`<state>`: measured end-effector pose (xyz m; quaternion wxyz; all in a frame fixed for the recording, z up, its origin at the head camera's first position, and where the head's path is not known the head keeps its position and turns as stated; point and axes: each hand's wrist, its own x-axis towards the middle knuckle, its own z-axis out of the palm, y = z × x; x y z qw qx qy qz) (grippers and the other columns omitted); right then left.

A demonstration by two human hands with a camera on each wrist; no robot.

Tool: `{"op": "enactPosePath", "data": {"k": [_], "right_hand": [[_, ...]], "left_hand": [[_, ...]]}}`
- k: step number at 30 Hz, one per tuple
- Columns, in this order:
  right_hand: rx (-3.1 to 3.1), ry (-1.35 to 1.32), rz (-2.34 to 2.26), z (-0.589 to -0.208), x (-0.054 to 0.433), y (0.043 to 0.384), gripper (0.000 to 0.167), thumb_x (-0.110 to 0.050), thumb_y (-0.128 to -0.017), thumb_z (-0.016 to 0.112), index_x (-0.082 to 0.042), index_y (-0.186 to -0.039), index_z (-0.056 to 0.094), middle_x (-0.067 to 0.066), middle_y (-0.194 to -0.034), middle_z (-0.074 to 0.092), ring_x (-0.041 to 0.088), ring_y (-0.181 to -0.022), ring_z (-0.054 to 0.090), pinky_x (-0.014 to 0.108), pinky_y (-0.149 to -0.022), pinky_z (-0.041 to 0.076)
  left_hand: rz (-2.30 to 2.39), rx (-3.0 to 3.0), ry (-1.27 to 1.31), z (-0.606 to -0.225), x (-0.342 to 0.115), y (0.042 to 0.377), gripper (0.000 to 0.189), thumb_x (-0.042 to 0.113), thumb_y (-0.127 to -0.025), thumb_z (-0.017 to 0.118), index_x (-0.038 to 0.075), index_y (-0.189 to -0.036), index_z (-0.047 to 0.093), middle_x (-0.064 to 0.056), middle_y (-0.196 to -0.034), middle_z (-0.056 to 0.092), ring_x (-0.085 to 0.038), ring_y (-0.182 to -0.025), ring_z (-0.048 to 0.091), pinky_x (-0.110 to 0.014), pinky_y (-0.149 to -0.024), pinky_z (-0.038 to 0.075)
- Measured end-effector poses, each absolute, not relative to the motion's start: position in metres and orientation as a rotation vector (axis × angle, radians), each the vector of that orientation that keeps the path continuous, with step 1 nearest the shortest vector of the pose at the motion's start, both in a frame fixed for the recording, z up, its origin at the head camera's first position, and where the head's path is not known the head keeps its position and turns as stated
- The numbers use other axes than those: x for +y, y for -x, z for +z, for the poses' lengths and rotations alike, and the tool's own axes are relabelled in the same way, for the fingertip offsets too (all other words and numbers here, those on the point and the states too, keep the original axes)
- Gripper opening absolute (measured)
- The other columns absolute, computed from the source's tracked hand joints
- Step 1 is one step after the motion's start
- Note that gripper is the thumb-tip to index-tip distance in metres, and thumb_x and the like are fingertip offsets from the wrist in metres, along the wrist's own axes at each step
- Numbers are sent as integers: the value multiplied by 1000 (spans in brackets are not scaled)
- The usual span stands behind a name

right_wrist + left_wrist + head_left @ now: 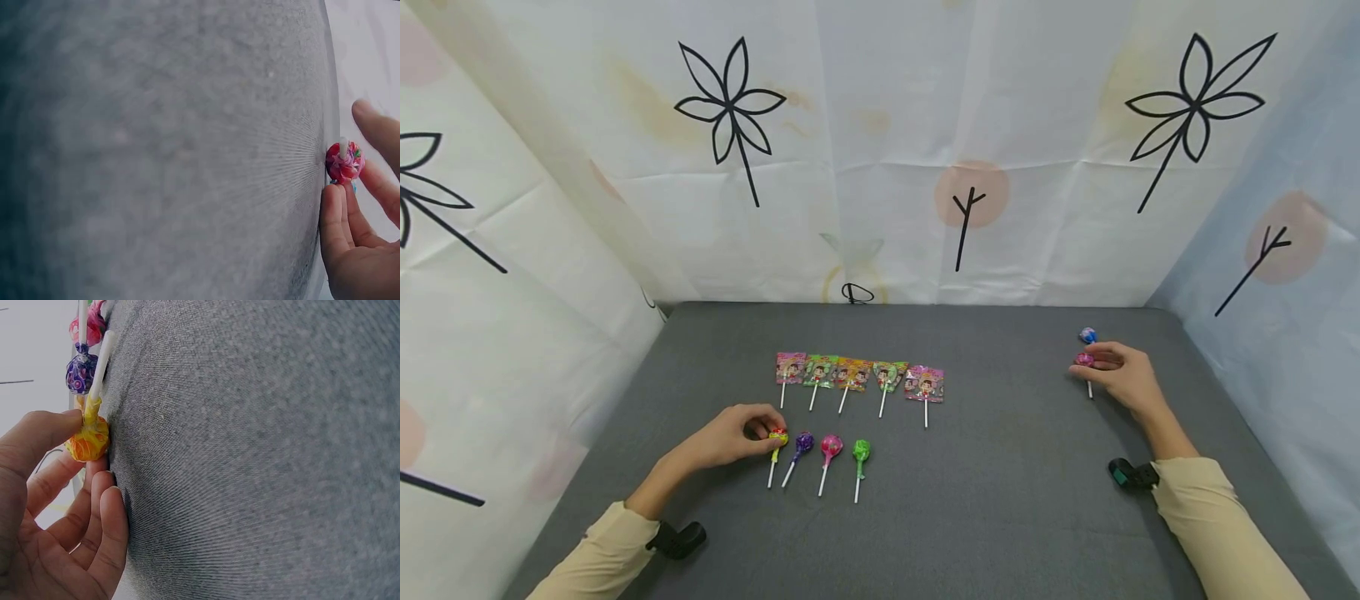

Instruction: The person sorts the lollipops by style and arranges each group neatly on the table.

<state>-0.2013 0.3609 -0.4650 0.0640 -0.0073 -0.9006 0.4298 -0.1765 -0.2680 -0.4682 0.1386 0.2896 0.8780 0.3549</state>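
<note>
My left hand pinches a yellow-and-red wrapped lollipop between thumb and index finger, low over the grey cloth. Its white stick points toward me. Beside it a purple lollipop, a pink one and a green one lie in a row. At the far right, my right hand is around a pink-red lollipop; in the right wrist view the thumb stands apart from it, while the fingers are right at its side. A blue lollipop lies just beyond, its stick partly hidden.
Behind the left row lies a line of flat-packaged lollipops, among them a pink packet, an orange packet and a green packet. The grey table meets a white patterned curtain at the back and sides.
</note>
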Motion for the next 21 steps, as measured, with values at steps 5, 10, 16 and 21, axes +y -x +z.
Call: {"op": "enactPosePath", "data": {"k": [5, 10, 16, 21], "right_hand": [[-2710, 56, 1253, -465, 359, 204, 44, -18, -90, 81, 10, -121, 65, 30, -116, 65, -6, -84, 53, 17, -69, 44], [-2694, 68, 1249, -464, 358, 206, 37, -14, -90, 81, 10, -115, 67, 28, -109, 68, -6, -80, 54, 19, -67, 44], [-2659, 98, 1330, -465, 360, 203, 40, -15, -91, 80, 11, -119, 66, 24, -109, 69, -8, -80, 56, 18, -66, 46], [-2618, 120, 1424, -467, 363, 199, 45, -19, -92, 80, 10, -123, 64, 3, -101, 71, -8, -81, 59, 16, -68, 47]], "left_hand": [[1026, 2537, -842, -467, -268, 176, 14, 23, -96, 75, 14, -106, 69, 7, -93, 63, -11, -83, 60, -30, -73, 49], [1030, 2543, -843, -467, -268, 176, 14, 23, -96, 75, 14, -106, 69, 7, -92, 63, -11, -83, 60, -30, -73, 50], [1036, 2545, -850, -467, -267, 175, 13, 21, -96, 75, 14, -106, 69, 7, -93, 64, -11, -83, 60, -30, -73, 50], [1034, 2546, -852, -467, -267, 175, 13, 20, -96, 75, 13, -106, 69, 7, -94, 64, -11, -83, 60, -30, -73, 50]]}}
